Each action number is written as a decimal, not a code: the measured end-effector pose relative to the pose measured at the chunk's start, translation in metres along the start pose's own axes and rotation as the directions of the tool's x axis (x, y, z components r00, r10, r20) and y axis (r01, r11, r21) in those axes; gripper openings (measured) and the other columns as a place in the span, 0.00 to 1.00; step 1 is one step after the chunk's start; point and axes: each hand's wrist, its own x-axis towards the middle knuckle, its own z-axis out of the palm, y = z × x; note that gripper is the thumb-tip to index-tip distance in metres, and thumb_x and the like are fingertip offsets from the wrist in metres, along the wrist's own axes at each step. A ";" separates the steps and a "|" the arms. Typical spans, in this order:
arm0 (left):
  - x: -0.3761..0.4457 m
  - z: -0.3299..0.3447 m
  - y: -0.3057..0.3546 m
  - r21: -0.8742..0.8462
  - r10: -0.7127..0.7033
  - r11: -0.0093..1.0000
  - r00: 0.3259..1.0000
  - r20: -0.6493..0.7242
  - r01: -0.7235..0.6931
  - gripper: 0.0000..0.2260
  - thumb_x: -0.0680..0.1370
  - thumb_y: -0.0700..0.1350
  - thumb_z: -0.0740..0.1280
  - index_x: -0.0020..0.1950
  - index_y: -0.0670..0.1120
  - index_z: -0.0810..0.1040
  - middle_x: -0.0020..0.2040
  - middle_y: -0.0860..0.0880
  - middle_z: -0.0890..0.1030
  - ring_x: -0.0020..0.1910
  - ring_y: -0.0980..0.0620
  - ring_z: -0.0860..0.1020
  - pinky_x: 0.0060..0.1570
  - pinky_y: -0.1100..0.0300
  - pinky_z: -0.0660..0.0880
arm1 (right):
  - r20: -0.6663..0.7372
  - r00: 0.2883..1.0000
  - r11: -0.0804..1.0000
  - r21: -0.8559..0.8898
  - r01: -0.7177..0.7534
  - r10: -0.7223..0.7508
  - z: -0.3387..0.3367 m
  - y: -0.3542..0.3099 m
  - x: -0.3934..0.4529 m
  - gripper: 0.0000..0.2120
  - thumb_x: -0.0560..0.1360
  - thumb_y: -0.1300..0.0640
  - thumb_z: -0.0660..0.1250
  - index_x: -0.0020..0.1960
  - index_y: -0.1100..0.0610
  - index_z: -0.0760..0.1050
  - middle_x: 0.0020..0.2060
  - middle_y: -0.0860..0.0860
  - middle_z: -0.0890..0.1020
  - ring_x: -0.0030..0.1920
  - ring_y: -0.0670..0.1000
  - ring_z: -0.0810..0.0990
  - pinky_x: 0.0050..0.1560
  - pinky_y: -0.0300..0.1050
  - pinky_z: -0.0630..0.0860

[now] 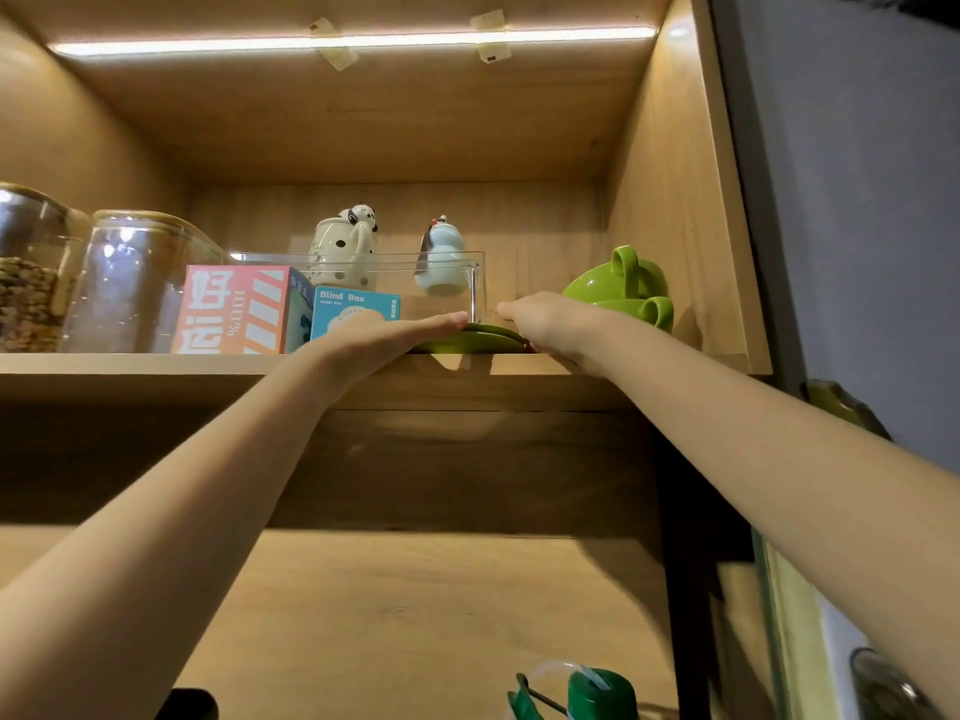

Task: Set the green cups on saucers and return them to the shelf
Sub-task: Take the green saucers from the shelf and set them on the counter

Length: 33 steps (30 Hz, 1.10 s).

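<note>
Head view | left hand (387,332) flat, fingers extended on saucers (475,341) | right hand (540,319) grip unclear | risk: saucers slide off shelf (130,363) edge; cups (621,291) just beyond fingers

I see both arms raised to the shelf (156,362). My left hand (395,332) lies flat, fingers extended, on the green saucers (483,339) at the shelf edge. My right hand (545,319) grips their opposite rim. Two green cups (623,291), nested and tilted, sit just beyond the right hand.
</note>
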 end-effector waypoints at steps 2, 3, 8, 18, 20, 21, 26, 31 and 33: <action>-0.002 -0.003 -0.004 0.023 0.008 1.000 0.999 -0.031 -0.008 0.43 0.62 0.71 0.64 0.65 0.42 0.70 0.65 0.43 0.72 0.65 0.45 0.69 0.63 0.55 0.67 | -0.008 0.998 0.997 -0.042 0.065 -0.065 -0.003 0.002 -0.001 0.17 0.81 0.58 0.47 0.54 0.64 0.73 0.52 0.58 0.76 0.54 0.54 0.74 0.60 0.48 0.66; -0.006 -0.004 -0.004 0.016 0.011 1.000 0.999 -0.046 -0.011 0.41 0.61 0.72 0.64 0.62 0.41 0.74 0.62 0.43 0.75 0.59 0.48 0.72 0.55 0.60 0.69 | -0.042 0.996 0.996 -0.046 0.071 -0.073 -0.004 0.003 -0.002 0.16 0.81 0.57 0.48 0.44 0.61 0.72 0.42 0.55 0.74 0.44 0.50 0.72 0.56 0.47 0.66; -0.019 0.001 0.002 -0.111 0.039 0.992 0.992 -0.117 -0.052 0.32 0.66 0.66 0.65 0.48 0.36 0.76 0.46 0.44 0.74 0.37 0.58 0.67 0.36 0.67 0.64 | -0.039 0.999 0.990 0.138 -0.015 0.021 -0.012 -0.001 -0.013 0.19 0.80 0.51 0.49 0.52 0.61 0.74 0.56 0.61 0.77 0.55 0.54 0.74 0.62 0.47 0.69; -0.058 -0.007 0.029 -0.495 -0.012 0.866 0.984 -0.176 -0.078 0.19 0.66 0.53 0.74 0.48 0.41 0.76 0.43 0.51 0.77 0.49 0.51 0.75 0.50 0.55 0.69 | 0.066 0.976 0.887 0.406 -0.218 0.210 -0.033 -0.017 -0.047 0.36 0.76 0.38 0.44 0.68 0.66 0.65 0.69 0.61 0.69 0.69 0.61 0.67 0.70 0.63 0.57; -0.068 -0.010 0.036 -0.514 -0.021 0.854 0.983 -0.181 -0.076 0.22 0.64 0.53 0.75 0.49 0.40 0.77 0.46 0.46 0.79 0.49 0.48 0.77 0.51 0.53 0.74 | 0.087 0.970 0.839 0.488 -0.239 0.226 -0.037 -0.017 -0.056 0.35 0.76 0.39 0.45 0.68 0.66 0.64 0.69 0.62 0.69 0.68 0.63 0.67 0.70 0.64 0.56; -0.073 -0.010 0.038 -0.517 -0.015 0.851 0.981 -0.191 -0.088 0.23 0.63 0.53 0.76 0.49 0.39 0.78 0.46 0.44 0.79 0.48 0.48 0.77 0.51 0.54 0.75 | 0.096 0.968 0.807 0.537 -0.247 0.233 -0.040 -0.017 -0.062 0.34 0.76 0.40 0.46 0.68 0.66 0.64 0.69 0.62 0.69 0.68 0.63 0.68 0.70 0.64 0.56; -0.102 -0.005 0.036 -0.478 0.003 0.869 0.969 -0.248 -0.125 0.39 0.52 0.62 0.77 0.50 0.34 0.79 0.44 0.41 0.80 0.47 0.46 0.80 0.55 0.48 0.77 | 0.130 0.965 0.647 0.721 -0.250 0.228 -0.039 -0.005 -0.091 0.31 0.78 0.44 0.50 0.69 0.69 0.62 0.67 0.64 0.71 0.64 0.63 0.73 0.69 0.63 0.61; -0.149 0.010 0.020 -0.417 -0.017 0.907 0.983 -0.181 -0.061 0.43 0.46 0.68 0.74 0.47 0.35 0.80 0.40 0.41 0.81 0.41 0.45 0.79 0.45 0.56 0.77 | 0.163 0.956 0.571 0.773 -0.276 0.242 -0.023 0.021 -0.127 0.25 0.79 0.51 0.53 0.68 0.70 0.62 0.67 0.66 0.70 0.62 0.63 0.75 0.65 0.59 0.68; -0.171 0.018 0.010 -0.400 -0.020 0.916 0.990 -0.142 -0.039 0.39 0.50 0.66 0.73 0.48 0.36 0.79 0.37 0.45 0.77 0.40 0.50 0.76 0.39 0.61 0.72 | 0.163 0.952 0.546 0.788 -0.284 0.259 -0.013 0.034 -0.144 0.22 0.80 0.55 0.54 0.68 0.69 0.63 0.67 0.66 0.70 0.61 0.63 0.76 0.59 0.55 0.73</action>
